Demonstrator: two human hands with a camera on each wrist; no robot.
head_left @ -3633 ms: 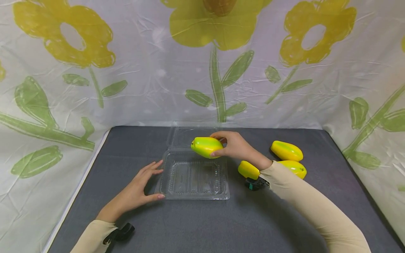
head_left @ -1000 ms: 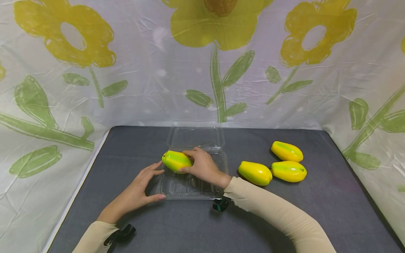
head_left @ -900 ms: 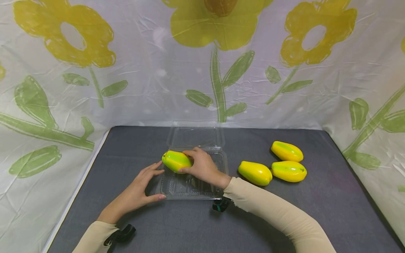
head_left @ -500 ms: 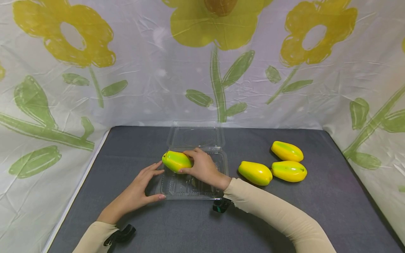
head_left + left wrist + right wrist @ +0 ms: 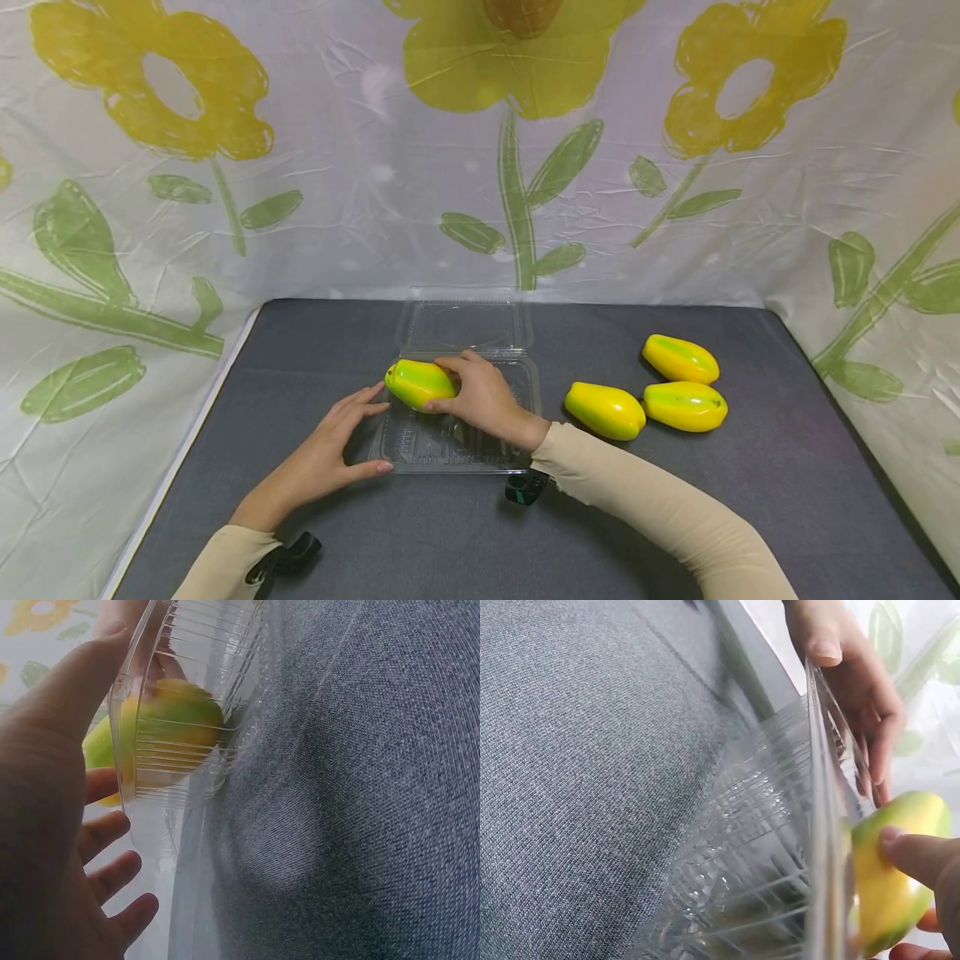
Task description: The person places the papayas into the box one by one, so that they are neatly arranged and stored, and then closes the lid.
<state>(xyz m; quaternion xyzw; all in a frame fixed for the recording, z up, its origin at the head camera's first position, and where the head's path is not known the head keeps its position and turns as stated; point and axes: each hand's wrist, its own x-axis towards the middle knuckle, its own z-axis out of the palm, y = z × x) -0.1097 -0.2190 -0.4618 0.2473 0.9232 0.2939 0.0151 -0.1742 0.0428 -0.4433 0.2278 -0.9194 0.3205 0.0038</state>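
Note:
My right hand [image 5: 487, 400] grips a yellow-green papaya [image 5: 417, 383] by its right end, thumb in front and fingers behind. It holds the fruit within the back left part of a clear plastic clamshell box [image 5: 450, 462]. Whether the papaya touches the box floor, I cannot tell. Along the box's left side my left hand [image 5: 318, 450] is spread, fingertips at the rim and thumb at the front left corner. In the left wrist view the papaya [image 5: 169, 727] shows through the ribbed wall. The right wrist view has my thumb on the papaya [image 5: 892, 877] beyond the rim.
Right of the box lie three more papayas: one nearest [image 5: 605, 411], one beside it [image 5: 686, 407] and one farther back [image 5: 680, 358]. The box's lid [image 5: 465, 325] lies folded back toward the flowered curtain [image 5: 360, 208]. Dark grey cloth covers the table [image 5: 450, 542].
Since the earliest frame, my right hand has carried the papaya left and down, from above the box's back right into its left part. Over the last second it barely moved. My left hand stayed put.

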